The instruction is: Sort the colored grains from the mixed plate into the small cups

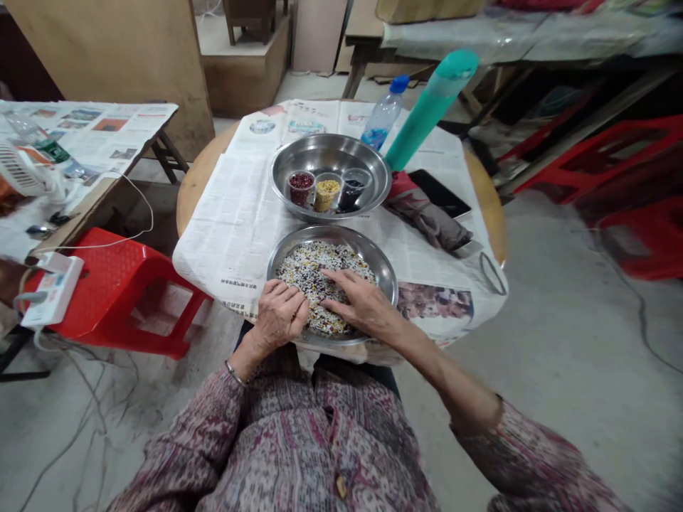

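A shallow steel basin [392, 279] in front of me holds a mix of white, yellow, dark and red grains and beans [306, 264]. My left hand [280, 311] is curled closed over the basin's left rim; what its fingers hold, if anything, is hidden. Over the right part of the mix lies my right hand [363, 300], thumb and forefinger apart, fingertips at the grains. Behind stands a second steel basin [331, 148] with three clear cups inside: one of red beans [302, 186], one of yellow beans [326, 190], one of black beans [352, 190].
Newspaper [224, 213] covers the round table. Behind the basins stand a water bottle [384, 114] and a tall green cylinder [430, 114]. A folded umbrella [427, 217] and a dark tablet-like object [440, 192] lie right. A red stool [128, 291] carries a power strip [53, 290].
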Motion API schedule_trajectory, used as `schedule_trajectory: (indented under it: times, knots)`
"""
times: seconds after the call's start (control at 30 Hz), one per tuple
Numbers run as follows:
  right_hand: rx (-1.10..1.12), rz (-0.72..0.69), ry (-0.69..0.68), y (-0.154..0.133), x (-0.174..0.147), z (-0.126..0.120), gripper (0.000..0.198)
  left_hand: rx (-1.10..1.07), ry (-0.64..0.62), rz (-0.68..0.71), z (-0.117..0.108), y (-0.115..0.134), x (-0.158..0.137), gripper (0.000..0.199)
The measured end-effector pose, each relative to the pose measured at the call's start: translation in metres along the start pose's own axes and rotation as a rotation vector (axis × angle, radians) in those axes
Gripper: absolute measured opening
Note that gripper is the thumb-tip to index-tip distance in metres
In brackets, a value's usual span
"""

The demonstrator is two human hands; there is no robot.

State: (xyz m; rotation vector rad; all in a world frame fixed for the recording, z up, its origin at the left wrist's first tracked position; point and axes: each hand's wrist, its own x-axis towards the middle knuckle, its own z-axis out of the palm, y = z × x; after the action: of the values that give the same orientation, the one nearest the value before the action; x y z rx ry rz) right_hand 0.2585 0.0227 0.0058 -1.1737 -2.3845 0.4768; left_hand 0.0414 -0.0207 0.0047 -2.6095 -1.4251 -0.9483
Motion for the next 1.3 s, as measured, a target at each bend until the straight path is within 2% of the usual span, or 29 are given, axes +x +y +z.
schedule_trajectory:
  times: [0.07,0.1,0.23,0.37,0.43,0.5,0.6,0.67,0.73,0.83,0.97,1.13,1.23,1.3]
  knots:
    - [-0.008,0.044,0.015,-0.013,0.004,0.007,0.060,0.008,0.026,0.014,0.001,0.000,0.000,0.033]
    - [-0.020,0.070,0.017,-0.017,0.009,0.010,0.058,0.010,0.037,0.018,0.001,0.000,0.000,0.033]
    - [0.011,0.100,-0.045,-0.022,0.035,0.023,0.029,0.019,0.063,0.026,0.001,0.000,0.000,0.032]
    - [0.110,0.087,-0.021,-0.023,0.053,0.028,0.026,0.027,0.066,0.028,0.001,0.000,0.000,0.032]
    - [0.154,0.034,-0.020,-0.026,0.060,0.028,0.026,0.022,0.076,0.030,0.002,0.000,0.000,0.032]
    - [0.145,-0.074,-0.070,-0.029,0.067,0.026,0.023,0.009,0.093,0.032,0.002,-0.001,0.000,0.031]
    - [0.016,-0.254,-0.150,-0.030,0.077,0.020,0.015,-0.016,0.100,0.031,0.003,-0.001,0.000,0.028]
    - [-0.092,-0.307,-0.173,-0.025,0.080,0.015,0.017,-0.020,0.094,0.027,0.003,-0.001,0.000,0.028]
    - [-0.187,-0.288,-0.185,-0.015,0.078,0.008,0.018,-0.019,0.084,0.022,0.003,-0.001,-0.001,0.030]
    - [-0.276,-0.184,-0.193,0.002,0.065,-0.004,0.017,-0.022,0.066,0.014,0.003,-0.001,-0.002,0.032]
    - [-0.239,-0.056,-0.200,0.016,0.039,-0.014,0.027,-0.035,0.061,0.008,0.004,-0.001,-0.004,0.029]
    - [-0.129,-0.133,-0.234,0.004,0.027,-0.002,0.027,-0.045,0.061,-0.004,0.004,-0.001,-0.003,0.028]
    - [-0.089,-0.216,-0.231,-0.008,0.037,0.005,0.025,-0.041,0.057,0.000,0.004,-0.001,-0.003,0.027]
    - [-0.140,-0.234,-0.226,-0.012,0.046,0.005,0.024,-0.037,0.065,0.001,0.004,-0.002,-0.003,0.027]
